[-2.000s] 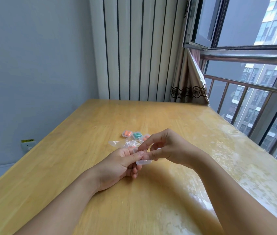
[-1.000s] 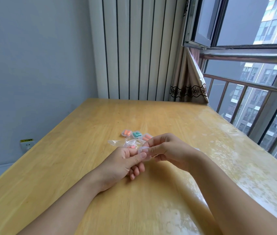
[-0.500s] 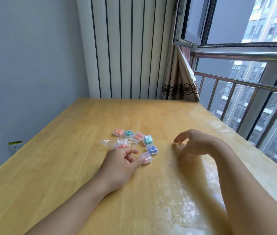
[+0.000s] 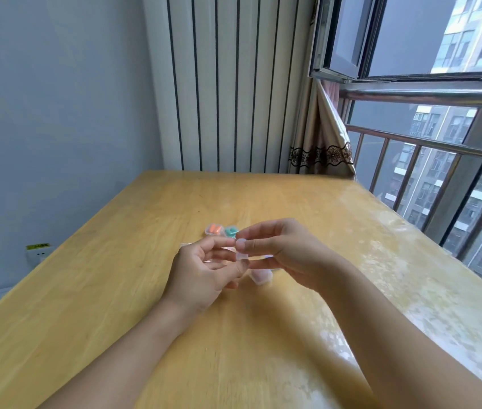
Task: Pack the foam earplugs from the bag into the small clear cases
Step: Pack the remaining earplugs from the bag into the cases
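The head view looks down on a smooth, pale yellow wooden worktop (image 4: 110, 290) with visible grain; its right part is glossy and mottled with whitish reflections from the window.

Both bare hands meet over the middle of the worktop. The right hand (image 4: 287, 255) has its fingers curled, and thumb and forefinger pinch a small clear plastic case (image 4: 242, 255), a rounded, translucent little box raised above the wood. The left hand (image 4: 201, 270) is turned palm-up with curled fingers, its fingertips touching the same case from the left side, so the two hands are together and clamped on it. Whether the case's lid is up or down cannot be told.

Just below the right hand's fingers lies a second clear case with pink foam inside (image 4: 261, 276), resting flat on the worktop. Beyond the hands stand two more filled cases side by side: a clear case with orange foam earplugs (image 4: 213, 229) and a clear case with teal foam earplugs (image 4: 230, 231), the teal one partly hidden by the right forefinger. A corner of the crinkled transparent plastic bag (image 4: 185, 245) shows to the left of the left hand's fingers; most of it is hidden behind that hand.

Behind the worktop hangs a white ribbed panel with dark vertical stripes (image 4: 225, 84), and beside it a beige curtain with a dark lace band (image 4: 321, 154). To the right are metal window rails (image 4: 428, 143). On the grey wall at the left sits a white wall socket (image 4: 36, 254).
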Available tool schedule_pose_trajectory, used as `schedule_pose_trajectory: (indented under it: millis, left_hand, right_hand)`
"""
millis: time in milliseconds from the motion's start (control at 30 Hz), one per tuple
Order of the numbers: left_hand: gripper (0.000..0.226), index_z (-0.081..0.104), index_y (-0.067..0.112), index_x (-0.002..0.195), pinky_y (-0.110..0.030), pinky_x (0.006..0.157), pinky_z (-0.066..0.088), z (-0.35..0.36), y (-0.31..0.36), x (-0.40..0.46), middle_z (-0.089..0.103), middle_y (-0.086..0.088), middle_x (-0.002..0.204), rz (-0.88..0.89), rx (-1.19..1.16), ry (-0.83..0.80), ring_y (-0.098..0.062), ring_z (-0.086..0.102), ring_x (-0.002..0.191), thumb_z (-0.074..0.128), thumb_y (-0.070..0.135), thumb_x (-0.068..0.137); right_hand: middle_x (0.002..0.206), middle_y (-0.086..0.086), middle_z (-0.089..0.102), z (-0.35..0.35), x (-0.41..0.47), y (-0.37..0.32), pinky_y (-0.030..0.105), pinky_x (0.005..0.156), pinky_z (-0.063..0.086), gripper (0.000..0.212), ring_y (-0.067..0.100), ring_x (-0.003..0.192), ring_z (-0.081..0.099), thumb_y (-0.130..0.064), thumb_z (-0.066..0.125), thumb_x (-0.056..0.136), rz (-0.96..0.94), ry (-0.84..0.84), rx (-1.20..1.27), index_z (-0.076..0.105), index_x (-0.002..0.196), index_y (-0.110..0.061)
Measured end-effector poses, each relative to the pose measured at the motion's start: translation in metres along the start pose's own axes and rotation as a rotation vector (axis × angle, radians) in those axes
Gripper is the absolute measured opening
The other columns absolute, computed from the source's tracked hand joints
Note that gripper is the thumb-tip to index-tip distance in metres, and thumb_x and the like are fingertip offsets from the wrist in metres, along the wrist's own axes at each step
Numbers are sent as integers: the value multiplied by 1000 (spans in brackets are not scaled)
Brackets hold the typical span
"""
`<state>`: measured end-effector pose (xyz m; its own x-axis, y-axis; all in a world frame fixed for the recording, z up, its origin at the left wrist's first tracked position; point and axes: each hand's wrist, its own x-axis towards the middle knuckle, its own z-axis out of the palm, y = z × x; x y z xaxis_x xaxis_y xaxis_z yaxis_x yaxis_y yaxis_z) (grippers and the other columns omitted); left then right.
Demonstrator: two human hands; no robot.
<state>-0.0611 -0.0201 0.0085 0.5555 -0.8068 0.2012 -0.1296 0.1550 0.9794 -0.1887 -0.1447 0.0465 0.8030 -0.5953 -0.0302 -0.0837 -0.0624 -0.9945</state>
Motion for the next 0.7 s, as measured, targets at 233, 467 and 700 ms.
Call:
schedule_pose_trajectory:
  millis: [233,467,700]
  left_hand:
    - [12,82,17,86,-36,70,64,-5,3,-1,78,-17,80,0,63,-6,-25,75,73,82,7,79]
    - [6,81,1,85,-30,67,62,-6,11,-4,76,-23,80,-94,26,-54,-25,73,72,75,0,84]
    - [18,78,12,75,-49,79,63,-6,2,-2,74,-17,65,-92,251,-8,-31,73,68,75,21,60]
  right_hand:
    - [97,21,76,1,-1,3,22,75,59,27,19,84,74,-10,79,85,34,-51,44,76,107,4]
    - [93,22,78,2,-4,-1,36,92,60,22,19,84,72,-19,81,86,-31,-40,-210,80,96,0]
    - [96,32,73,11,-4,2,57,90,56,15,24,81,68,-12,81,84,-13,-20,-313,81,92,0]
